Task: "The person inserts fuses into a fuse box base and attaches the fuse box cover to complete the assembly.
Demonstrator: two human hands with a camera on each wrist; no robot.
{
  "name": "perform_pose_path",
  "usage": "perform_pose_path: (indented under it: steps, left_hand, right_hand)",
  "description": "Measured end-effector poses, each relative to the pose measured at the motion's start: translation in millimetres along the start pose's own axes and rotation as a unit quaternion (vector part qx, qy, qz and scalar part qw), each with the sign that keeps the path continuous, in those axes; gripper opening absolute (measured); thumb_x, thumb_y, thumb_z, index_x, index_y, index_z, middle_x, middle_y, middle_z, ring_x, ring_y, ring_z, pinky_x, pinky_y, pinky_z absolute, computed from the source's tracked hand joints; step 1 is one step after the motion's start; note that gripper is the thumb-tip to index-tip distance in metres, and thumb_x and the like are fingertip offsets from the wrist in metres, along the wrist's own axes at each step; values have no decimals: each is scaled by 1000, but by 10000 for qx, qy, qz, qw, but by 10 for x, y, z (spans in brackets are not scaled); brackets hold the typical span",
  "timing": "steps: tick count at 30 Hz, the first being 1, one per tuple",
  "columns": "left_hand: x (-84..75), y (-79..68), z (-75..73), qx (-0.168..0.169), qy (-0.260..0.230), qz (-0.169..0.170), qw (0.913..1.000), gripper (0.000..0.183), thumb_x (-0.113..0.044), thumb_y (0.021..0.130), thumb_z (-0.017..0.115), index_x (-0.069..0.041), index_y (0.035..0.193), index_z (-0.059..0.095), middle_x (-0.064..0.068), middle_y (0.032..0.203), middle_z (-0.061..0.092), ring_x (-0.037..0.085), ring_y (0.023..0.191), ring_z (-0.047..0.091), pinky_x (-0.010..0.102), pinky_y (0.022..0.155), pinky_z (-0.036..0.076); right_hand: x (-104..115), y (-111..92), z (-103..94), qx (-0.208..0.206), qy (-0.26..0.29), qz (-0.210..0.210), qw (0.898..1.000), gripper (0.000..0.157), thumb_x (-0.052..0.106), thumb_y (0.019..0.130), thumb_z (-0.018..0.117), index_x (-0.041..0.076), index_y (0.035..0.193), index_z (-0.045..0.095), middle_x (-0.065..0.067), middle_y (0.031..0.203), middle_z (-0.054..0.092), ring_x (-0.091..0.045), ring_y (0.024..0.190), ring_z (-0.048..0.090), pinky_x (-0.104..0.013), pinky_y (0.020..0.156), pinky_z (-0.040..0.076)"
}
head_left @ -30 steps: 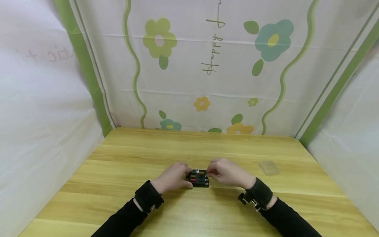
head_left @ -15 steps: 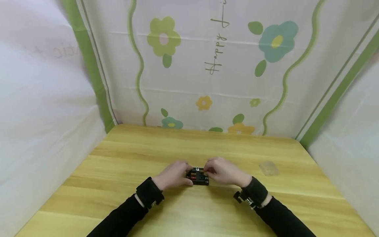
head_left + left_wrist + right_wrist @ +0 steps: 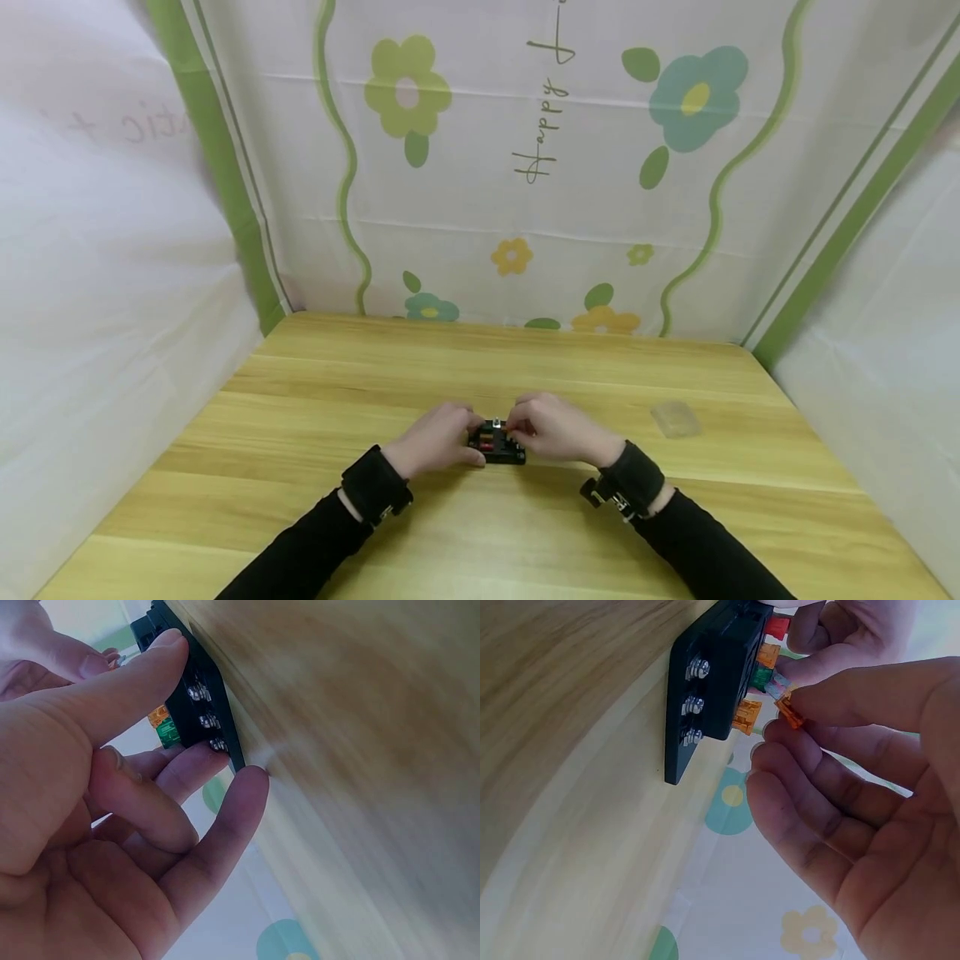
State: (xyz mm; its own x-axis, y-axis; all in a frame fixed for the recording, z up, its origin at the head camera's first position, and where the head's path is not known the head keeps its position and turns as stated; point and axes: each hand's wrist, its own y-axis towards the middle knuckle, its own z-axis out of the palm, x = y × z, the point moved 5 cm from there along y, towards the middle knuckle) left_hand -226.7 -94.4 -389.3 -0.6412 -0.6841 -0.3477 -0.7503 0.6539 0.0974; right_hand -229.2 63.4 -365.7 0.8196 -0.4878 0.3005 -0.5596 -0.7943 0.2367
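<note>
A black fuse block (image 3: 501,456) lies on the table, with screw terminals (image 3: 693,705) along its side. My left hand (image 3: 438,437) grips the block's left end between thumb and fingers. Seated in the block are a red blade fuse (image 3: 778,628), a green blade fuse (image 3: 761,677) and orange ones, one of them an orange blade fuse (image 3: 747,717) nearest the right wrist camera. Thumb and index finger of my right hand (image 3: 558,428) pinch a loose orange blade fuse (image 3: 790,712) just above the block's top. The right hand covers the block's far right corner in the head view.
A clear plastic cover (image 3: 677,419) lies on the wooden table (image 3: 480,533) to the right of the hands. White fabric with printed flowers (image 3: 465,183) hangs behind the table and along both sides.
My right hand has moved left from the block's right edge to over its far right part, still pinching the fuse. My left hand keeps its grip on the block.
</note>
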Motion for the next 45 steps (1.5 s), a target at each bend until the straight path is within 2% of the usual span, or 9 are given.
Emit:
perform_pose_path:
  steps: [7, 16, 36, 45]
  left_hand:
    - [1, 6, -4, 17, -90, -16, 10000, 41, -34, 77, 78, -12, 110, 69, -3, 83, 56, 9, 68, 43, 22, 60, 34]
    - [-14, -5, -21, -8, -50, 35, 10000, 34, -34, 77, 78, -14, 102, 70, -3, 81, 56, 9, 67, 42, 22, 60, 33]
    - [-29, -11, -33, 42, -91, -30, 9999, 34, -33, 78, 78, -14, 105, 70, -3, 82, 56, 9, 67, 43, 21, 59, 33]
    - [-17, -14, -22, 19, -137, -48, 9999, 34, -32, 78, 78, -13, 104, 70, -4, 83, 55, 9, 68, 44, 21, 60, 34]
  right_hand:
    - [-11, 35, 2, 48, -55, 51, 10000, 11, 7, 86, 64, 11, 92, 72, 5, 87, 60, -2, 72, 53, -16, 65, 43]
    - [-5, 62, 29, 34, -200, -78, 9998, 12, 6, 86, 64, 14, 90, 72, 8, 84, 57, -3, 72, 52, -15, 65, 42]
    - [9, 67, 94, 191, -223, -137, 9995, 7, 7, 86, 67, 13, 87, 72, 8, 81, 55, -3, 70, 49, -15, 64, 41]
    - [2, 68, 108, 75, -144, -218, 9996, 8, 7, 86, 68, 14, 87, 71, 7, 83, 57, -2, 73, 51, -14, 66, 41]
